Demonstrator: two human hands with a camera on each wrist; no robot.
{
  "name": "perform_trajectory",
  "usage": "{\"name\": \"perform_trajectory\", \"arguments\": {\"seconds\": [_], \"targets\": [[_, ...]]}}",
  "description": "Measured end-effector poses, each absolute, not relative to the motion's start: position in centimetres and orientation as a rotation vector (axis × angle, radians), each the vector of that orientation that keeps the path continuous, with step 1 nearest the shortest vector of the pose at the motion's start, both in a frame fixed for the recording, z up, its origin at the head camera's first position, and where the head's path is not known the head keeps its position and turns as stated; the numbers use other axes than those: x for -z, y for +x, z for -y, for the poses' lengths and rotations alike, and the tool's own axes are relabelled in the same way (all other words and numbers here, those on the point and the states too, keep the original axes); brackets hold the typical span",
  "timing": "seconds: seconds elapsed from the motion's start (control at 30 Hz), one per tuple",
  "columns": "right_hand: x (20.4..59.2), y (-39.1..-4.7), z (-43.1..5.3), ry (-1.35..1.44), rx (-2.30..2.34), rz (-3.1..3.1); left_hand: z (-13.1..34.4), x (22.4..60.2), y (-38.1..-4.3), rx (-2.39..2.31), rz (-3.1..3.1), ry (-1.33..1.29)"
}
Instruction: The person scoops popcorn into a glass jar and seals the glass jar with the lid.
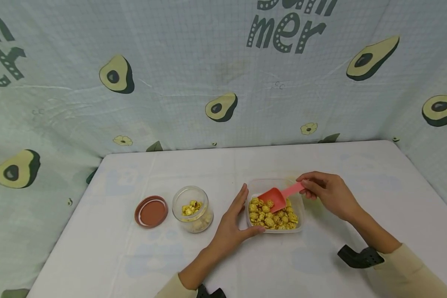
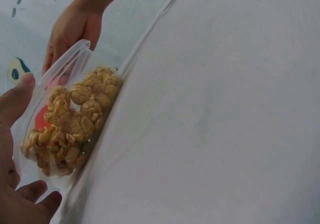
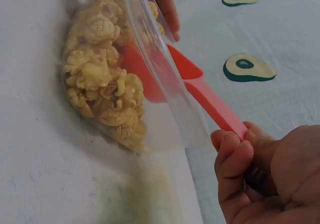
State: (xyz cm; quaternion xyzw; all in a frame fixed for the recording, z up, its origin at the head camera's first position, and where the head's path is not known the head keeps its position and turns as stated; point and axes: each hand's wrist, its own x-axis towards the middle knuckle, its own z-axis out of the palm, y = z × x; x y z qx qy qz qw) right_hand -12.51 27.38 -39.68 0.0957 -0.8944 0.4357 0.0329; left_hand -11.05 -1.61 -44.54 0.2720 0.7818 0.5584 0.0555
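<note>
My right hand (image 1: 329,192) pinches the handle of a coral-pink scoop (image 1: 277,200) between thumb and fingers. The scoop's bowl sits inside a clear plastic container (image 1: 300,223), down in the yellow caramel-coated popcorn (image 1: 269,221). In the right wrist view, the scoop's handle (image 3: 217,109) slants out over the container's rim. My left hand (image 1: 229,225) rests against the container's left side, fingers straight along the wall and thumb at the near rim. Seen from the left wrist, popcorn (image 2: 75,119) shows through the clear wall, with the left thumb and fingers spread around it.
Left of the container stands an open glass jar (image 1: 205,219) with some popcorn inside. A reddish-brown round lid (image 1: 151,212) lies beside the jar. The table (image 1: 97,256) has a white cover, and an avocado-print cloth (image 1: 171,82) hangs behind it.
</note>
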Motion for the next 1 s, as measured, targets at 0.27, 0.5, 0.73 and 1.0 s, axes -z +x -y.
{"name": "perform_trajectory", "arguments": {"seconds": [0.27, 0.5, 0.73, 1.0], "targets": [[39.2, -11.6, -27.7, 0.3, -1.343, 2.774, 1.6, 44.6, -11.1, -1.698, -2.362, 0.827], [39.0, -10.8, -27.7, 0.339, -1.352, 2.733, 1.7, 44.7, -11.2, -1.698, -2.365, 0.83], [38.9, -10.4, -28.0, 0.349, -1.333, 2.713, 1.6, 44.7, -11.2, -1.696, -2.37, 0.837], [38.8, -9.9, -28.0, 0.323, -1.285, 2.773, 1.6, 44.7, -11.2, -1.707, -2.348, 0.828]]}}
